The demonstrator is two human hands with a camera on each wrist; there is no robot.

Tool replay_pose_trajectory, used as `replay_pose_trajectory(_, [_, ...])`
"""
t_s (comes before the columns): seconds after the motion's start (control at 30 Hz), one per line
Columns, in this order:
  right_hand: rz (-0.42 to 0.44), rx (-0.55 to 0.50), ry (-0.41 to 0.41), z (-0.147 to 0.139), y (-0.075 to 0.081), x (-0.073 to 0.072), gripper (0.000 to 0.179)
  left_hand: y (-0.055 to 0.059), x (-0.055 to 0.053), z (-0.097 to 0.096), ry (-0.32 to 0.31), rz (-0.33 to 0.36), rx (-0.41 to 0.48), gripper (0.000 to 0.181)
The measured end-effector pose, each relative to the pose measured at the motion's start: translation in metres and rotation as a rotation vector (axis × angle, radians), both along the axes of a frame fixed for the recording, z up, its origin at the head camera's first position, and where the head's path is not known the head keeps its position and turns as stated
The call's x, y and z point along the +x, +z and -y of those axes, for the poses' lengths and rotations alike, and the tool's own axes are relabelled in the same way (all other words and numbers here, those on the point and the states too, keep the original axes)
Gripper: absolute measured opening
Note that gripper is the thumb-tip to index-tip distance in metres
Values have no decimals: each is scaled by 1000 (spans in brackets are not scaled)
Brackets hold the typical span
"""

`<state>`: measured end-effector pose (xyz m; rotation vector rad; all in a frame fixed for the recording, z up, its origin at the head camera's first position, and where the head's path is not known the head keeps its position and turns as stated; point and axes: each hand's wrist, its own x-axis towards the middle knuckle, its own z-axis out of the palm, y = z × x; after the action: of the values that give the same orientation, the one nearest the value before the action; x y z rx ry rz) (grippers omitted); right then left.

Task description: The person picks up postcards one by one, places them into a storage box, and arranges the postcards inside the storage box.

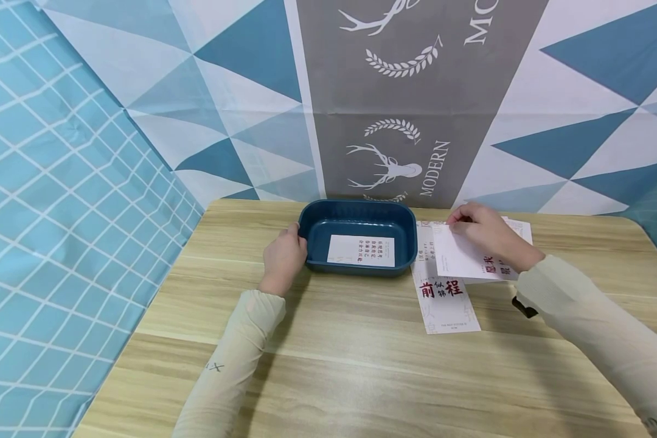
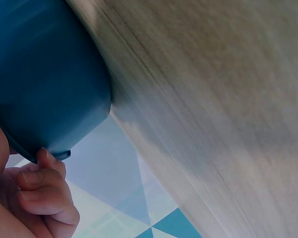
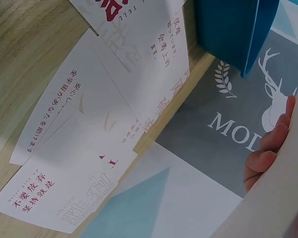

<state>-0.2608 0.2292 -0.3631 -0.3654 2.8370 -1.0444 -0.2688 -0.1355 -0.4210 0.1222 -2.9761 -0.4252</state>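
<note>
My left hand (image 1: pixel 283 255) grips the left rim of a dark blue rectangular basin (image 1: pixel 358 210); in the left wrist view, curled fingers (image 2: pixel 48 156) meet the rim. A small white card (image 1: pixel 339 246) with red writing lies on the basin's floor. To the right, my right hand (image 1: pixel 484 231) pinches the upper edge of a white card (image 1: pixel 451 258) with red characters, raised over other cards. Beneath it, a long white card (image 1: pixel 446 313) with red and black characters lies beside the basin. The right wrist view shows several overlapping printed cards (image 3: pixel 54 198) on the table.
The wood-grain table (image 1: pixel 350 365) ends at a back edge close behind the basin and cards. A grey, blue and white patterned cloth (image 1: pixel 241 91) hangs behind it. Blue checked cloth (image 1: pixel 60 213) covers the left side. Something small and black (image 1: pixel 524 308) shows by the right sleeve.
</note>
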Motion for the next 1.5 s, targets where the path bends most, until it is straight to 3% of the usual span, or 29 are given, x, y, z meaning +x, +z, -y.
replay_pose_trajectory(0.77, [-11,30,1,12,2,-5,24,1,-2,1,-7,-30,-3,36])
replay_pose_trajectory(1.5, [38,37,-17,29,3,-9,24,0,0,1,5,7,8,39])
